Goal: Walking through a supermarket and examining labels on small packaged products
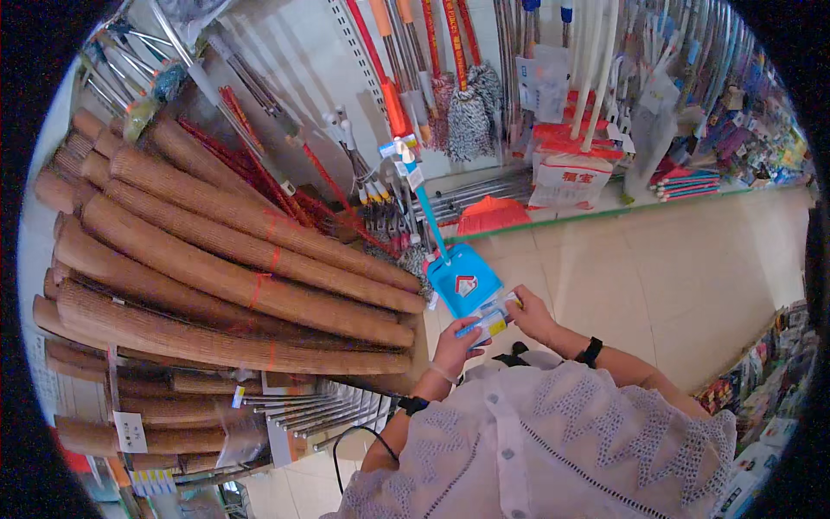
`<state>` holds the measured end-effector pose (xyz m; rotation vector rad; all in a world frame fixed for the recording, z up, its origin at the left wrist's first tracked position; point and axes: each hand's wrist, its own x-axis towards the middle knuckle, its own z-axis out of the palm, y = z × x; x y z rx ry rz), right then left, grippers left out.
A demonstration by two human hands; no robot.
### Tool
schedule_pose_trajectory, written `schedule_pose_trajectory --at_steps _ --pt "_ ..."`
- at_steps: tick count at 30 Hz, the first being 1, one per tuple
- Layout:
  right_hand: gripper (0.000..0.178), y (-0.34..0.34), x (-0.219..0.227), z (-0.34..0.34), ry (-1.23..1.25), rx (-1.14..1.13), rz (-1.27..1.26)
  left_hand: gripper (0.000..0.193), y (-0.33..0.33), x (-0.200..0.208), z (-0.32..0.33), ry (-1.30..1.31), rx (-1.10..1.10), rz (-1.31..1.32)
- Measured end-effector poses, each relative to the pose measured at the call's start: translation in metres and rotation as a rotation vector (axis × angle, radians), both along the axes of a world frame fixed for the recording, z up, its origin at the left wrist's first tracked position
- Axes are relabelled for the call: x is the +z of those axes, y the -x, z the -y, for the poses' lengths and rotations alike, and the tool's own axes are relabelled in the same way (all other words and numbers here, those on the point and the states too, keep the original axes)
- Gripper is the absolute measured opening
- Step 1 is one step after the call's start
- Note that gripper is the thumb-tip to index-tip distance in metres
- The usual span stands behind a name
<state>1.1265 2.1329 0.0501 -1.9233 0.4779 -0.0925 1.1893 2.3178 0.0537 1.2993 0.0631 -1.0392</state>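
In front of my body, my left hand (454, 349) is closed on a small blue, white and yellow card (494, 325), which looks like the labels on the shelves. My right hand (531, 315) pinches a pale card (500, 306) just above it. The two cards lie close together; whether they touch I cannot tell. Beyond my hands is a blue long-handled dustpan (465, 281) with a red and white sticker on its pan. Its handle rises toward the far shelf, apart from my fingers as far as shows.
Rolled brown mats (233, 259) are stacked at the left, their ends reaching near my left hand. Mops (474, 112) hang along the back wall. An orange dustpan (493, 215) sits on the low shelf (605, 210). Packed goods (761, 381) line the right side beyond the tiled floor (666, 285).
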Motion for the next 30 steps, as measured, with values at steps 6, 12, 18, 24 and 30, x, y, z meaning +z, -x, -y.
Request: schedule_pose_trajectory --at_steps 6,12,18,24,30 --pt "0.024 -0.007 0.002 -0.001 -0.069 -0.113 0.038 0.030 0.005 0.019 0.004 0.048 -0.072 0.049" --pt "0.021 -0.018 -0.001 -0.008 0.263 -0.058 0.073 0.029 0.004 0.027 0.014 0.091 -0.067 0.107" --pt "0.023 -0.025 -0.005 -0.009 0.350 -0.058 0.140 0.031 0.000 0.036 0.012 0.200 -0.065 -0.062" --pt "0.021 -0.027 0.000 -0.011 0.364 -0.092 0.163 0.033 0.000 0.017 0.004 0.318 -0.039 -0.187" --pt "0.023 -0.019 -0.006 -0.007 0.384 -0.108 0.072 0.030 0.002 0.018 0.011 0.279 -0.106 -0.126"
